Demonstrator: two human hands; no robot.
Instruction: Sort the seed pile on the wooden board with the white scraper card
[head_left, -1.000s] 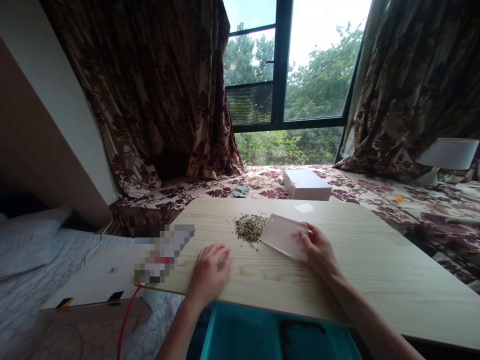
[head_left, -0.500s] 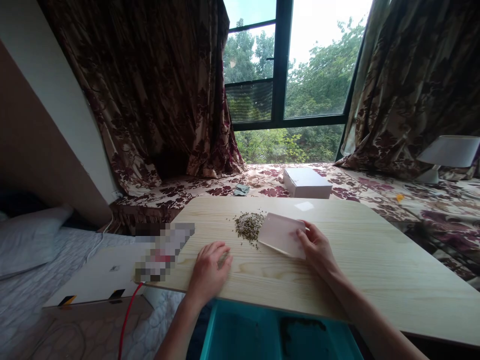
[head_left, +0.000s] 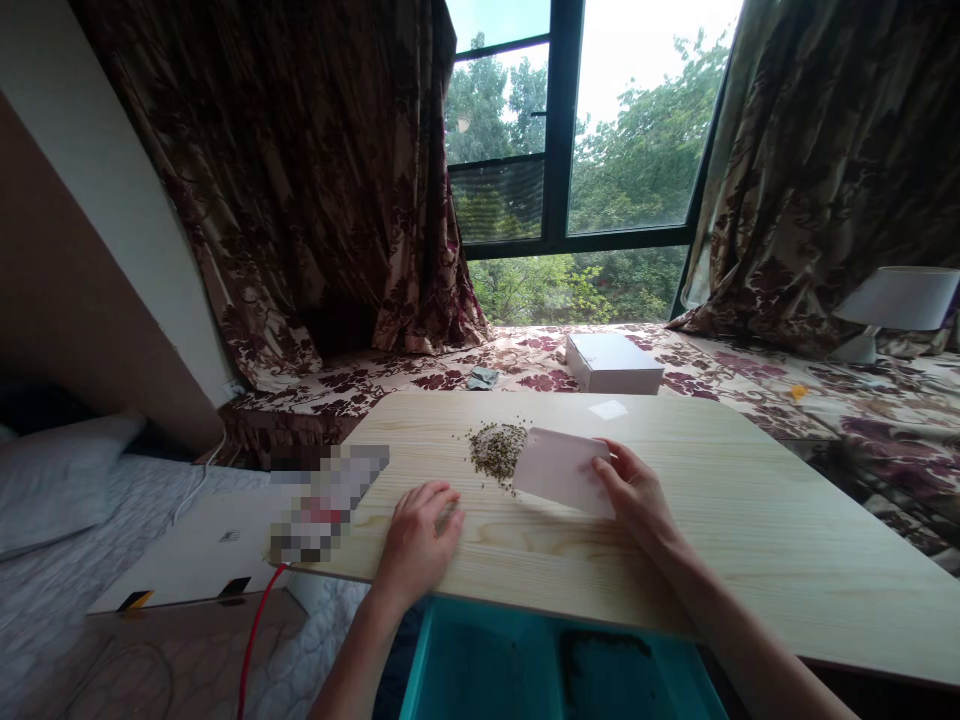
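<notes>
Two compartments make up the teal bin [head_left: 480, 690], which sits below the near edge of the table [head_left: 750, 530] and is only partly in view. The left compartment carries a few dark specks. The right compartment has an irregular dark outline on its floor; I cannot tell from my station what it consists of. A white box [head_left: 622, 375] lies beyond the far edge of the table on floral fabric, lid down, contents hidden. At left, a large carton [head_left: 187, 550] with black-and-orange corner marks rests on the bed [head_left: 30, 600]; its top is closed and I cannot see inside.

The pile of small greenish and pale grains [head_left: 493, 455] is directly on the tabletop, left of the panel, with loose grains scattered around its border.

Right hand [head_left: 634, 490]: I have it gripping the right end of the translucent panel [head_left: 559, 470], thumb on the upper face. The panel is tilted, and its left edge meets the right side of the pile.

Left hand [head_left: 420, 535]: I read it as unloaded, palm down at the near side of the table, fingers loosely curved and partly spread. It is near the pile but apart from it.
</notes>
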